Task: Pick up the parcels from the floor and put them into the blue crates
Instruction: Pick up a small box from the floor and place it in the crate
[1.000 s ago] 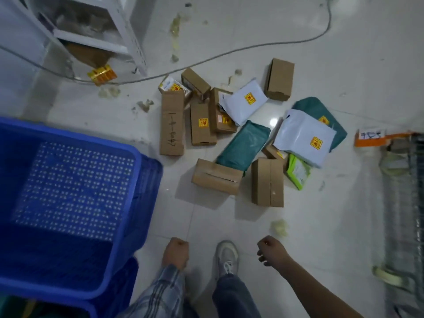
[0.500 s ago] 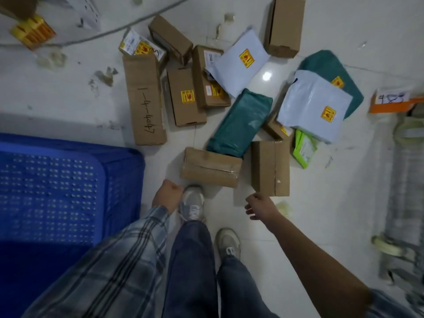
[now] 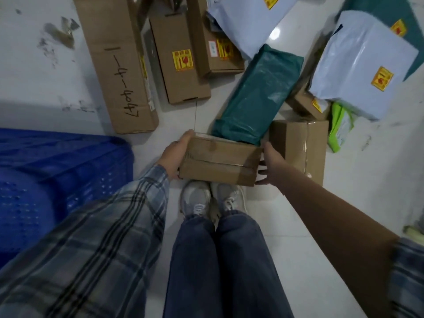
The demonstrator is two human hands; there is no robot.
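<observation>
Both hands have dropped onto the brown parcel (image 3: 219,162): left hand (image 3: 175,154) and right hand (image 3: 271,161) grip its ends; lift level toward the blue crate (image 3: 57,171), left of them.

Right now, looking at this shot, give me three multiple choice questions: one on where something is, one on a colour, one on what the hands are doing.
1. Where is the blue crate?
A. left of the person's shoes
B. right of the shoes
C. on top of the parcels

2. What colour is the soft parcel leaning on the held box?
A. red
B. dark green
C. black

3. What are the hands doing?
A. hanging idle
B. both gripping one cardboard box
C. each holding a separate parcel

Answers:
1 A, the crate fills the left side beside the shoes.
2 B, its wrapping is dark green.
3 B, the left hand and right hand grip opposite ends of the cardboard box.
</observation>
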